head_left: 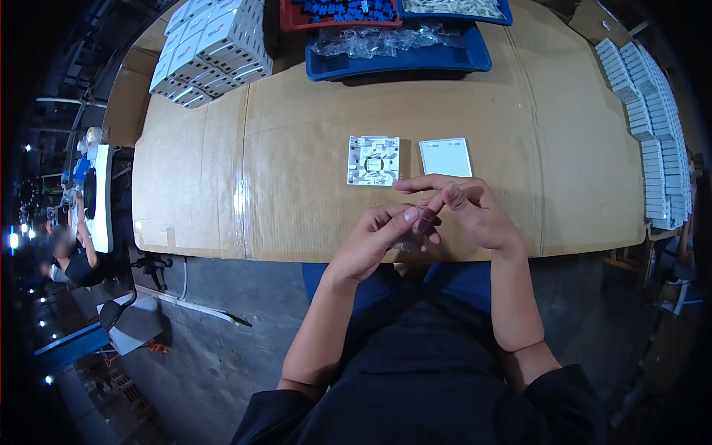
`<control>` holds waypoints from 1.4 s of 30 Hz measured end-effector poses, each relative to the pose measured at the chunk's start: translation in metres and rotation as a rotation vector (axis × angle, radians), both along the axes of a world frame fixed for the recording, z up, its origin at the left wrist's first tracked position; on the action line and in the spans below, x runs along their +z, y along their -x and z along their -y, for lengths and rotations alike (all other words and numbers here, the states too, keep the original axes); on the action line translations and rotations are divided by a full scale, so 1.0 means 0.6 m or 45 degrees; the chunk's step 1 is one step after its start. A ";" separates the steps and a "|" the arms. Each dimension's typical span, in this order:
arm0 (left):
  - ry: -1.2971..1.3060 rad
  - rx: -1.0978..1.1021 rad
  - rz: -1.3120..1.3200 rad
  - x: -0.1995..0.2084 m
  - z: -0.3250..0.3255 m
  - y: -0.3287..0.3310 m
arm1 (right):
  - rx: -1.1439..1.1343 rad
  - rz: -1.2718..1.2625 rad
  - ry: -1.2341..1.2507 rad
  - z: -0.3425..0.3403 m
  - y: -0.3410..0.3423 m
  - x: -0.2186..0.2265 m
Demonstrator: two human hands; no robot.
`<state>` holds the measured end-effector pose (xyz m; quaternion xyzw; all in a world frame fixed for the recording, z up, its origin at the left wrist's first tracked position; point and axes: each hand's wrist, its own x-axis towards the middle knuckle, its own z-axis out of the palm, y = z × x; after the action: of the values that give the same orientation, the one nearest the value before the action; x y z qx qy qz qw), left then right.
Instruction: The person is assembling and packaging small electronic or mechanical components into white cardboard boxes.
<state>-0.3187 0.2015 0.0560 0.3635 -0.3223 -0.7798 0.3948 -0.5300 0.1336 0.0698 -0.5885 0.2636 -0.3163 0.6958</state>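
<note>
My left hand [374, 241] is closed on a small clear plastic bag [406, 242], which hangs partly hidden below its fingers, just over the table's near edge. My right hand [475, 211] reaches in from the right with its fingers apart and the index finger stretched leftward. Its other fingertips meet the bag beside my left thumb; whether they grip it is unclear. Just beyond the hands lies a white square plastic box base [374, 161] with moulded clips and a round centre. To its right, partly behind my right hand, is a flat white square cover [446, 156].
Cardboard covers the table [297, 170]. At the far side stand a blue tray [400, 68] of clear bags, a red tray [341, 24] of blue parts and another blue tray [454, 10] of pale pieces. White boxes [215, 52] stack far left; white units [653, 133] line the right.
</note>
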 end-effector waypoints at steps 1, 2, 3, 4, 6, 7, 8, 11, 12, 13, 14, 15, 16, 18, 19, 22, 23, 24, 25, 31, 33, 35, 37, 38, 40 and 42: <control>-0.067 -0.020 -0.061 -0.001 -0.002 0.003 | 0.052 0.019 -0.041 0.001 0.006 -0.005; -0.074 -0.022 -0.064 -0.005 -0.002 0.005 | 0.105 0.038 -0.081 0.003 0.011 -0.008; -0.024 -0.026 -0.024 -0.013 0.000 0.008 | 0.104 0.035 -0.087 0.006 0.012 -0.008; 0.022 -0.032 0.015 -0.017 -0.001 0.011 | 0.087 0.038 -0.076 0.005 0.011 -0.009; -0.037 -0.042 -0.049 -0.012 -0.004 0.014 | 0.069 0.035 -0.067 -0.001 0.010 -0.003; -0.077 -0.048 -0.107 -0.008 0.002 0.014 | 0.087 -0.013 -0.146 -0.003 0.009 0.007; -0.064 -0.049 -0.110 -0.007 0.002 0.013 | 0.105 -0.062 -0.221 -0.006 0.007 0.015; -0.095 -0.064 -0.168 -0.014 -0.005 0.013 | 0.284 -0.199 -0.314 -0.012 0.003 0.022; -0.115 -0.077 -0.187 -0.022 -0.006 0.014 | 0.341 -0.228 -0.179 -0.007 0.006 0.011; -0.139 -0.084 -0.199 -0.033 -0.009 0.011 | 0.408 -0.270 -0.257 -0.001 0.000 0.022; -0.115 -0.129 -0.184 -0.042 -0.008 0.008 | 0.414 -0.255 -0.234 0.001 0.002 0.020; -0.082 -0.138 -0.192 -0.046 -0.006 0.009 | 0.421 -0.241 -0.211 0.005 0.004 0.015; -0.109 -0.172 -0.194 -0.050 -0.006 0.009 | 0.399 -0.363 -0.060 0.012 0.006 0.018; -0.199 -0.170 -0.218 -0.053 -0.009 0.009 | 0.413 -0.372 -0.036 0.037 0.019 0.021; -0.178 -0.176 -0.219 -0.052 -0.007 0.009 | 0.433 -0.375 -0.037 0.052 0.028 0.025; -0.281 -0.139 -0.406 -0.061 -0.003 0.004 | 0.266 -0.548 0.018 0.115 0.041 0.052; -0.271 -0.152 -0.411 -0.063 -0.002 0.007 | 0.135 -0.698 0.018 0.134 0.045 0.066; -0.259 -0.152 -0.471 -0.064 -0.001 0.011 | 0.122 -0.705 0.025 0.149 0.045 0.073; -0.245 -0.145 -0.528 -0.063 0.001 0.014 | 0.122 -0.633 0.096 0.167 0.043 0.076; -0.219 -0.240 -0.573 -0.056 0.005 0.008 | -0.149 -0.716 0.418 0.300 0.040 0.072; -0.265 -0.202 -0.633 -0.070 0.003 0.009 | -0.362 -0.603 0.355 0.349 0.042 0.072; -0.212 -0.243 -0.680 -0.074 0.007 0.012 | -0.472 -0.641 0.477 0.424 0.064 0.047; -0.223 -0.196 -0.534 -0.060 0.008 0.015 | -0.587 -0.673 0.609 0.469 0.072 0.058; -0.235 -0.206 -0.530 -0.062 0.007 0.012 | -0.687 -0.850 0.748 0.485 0.070 0.062; -0.236 -0.202 -0.542 -0.063 0.007 0.013 | -0.820 -1.069 0.934 0.517 0.068 0.066; -0.269 -0.191 -0.567 -0.069 0.006 0.013 | -0.925 -1.190 0.980 0.548 0.069 0.064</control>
<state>-0.3268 0.1976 0.0147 0.1970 -0.1702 -0.8972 0.3568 -0.5715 -0.1954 0.1082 -0.7418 0.5839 -0.3135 0.1026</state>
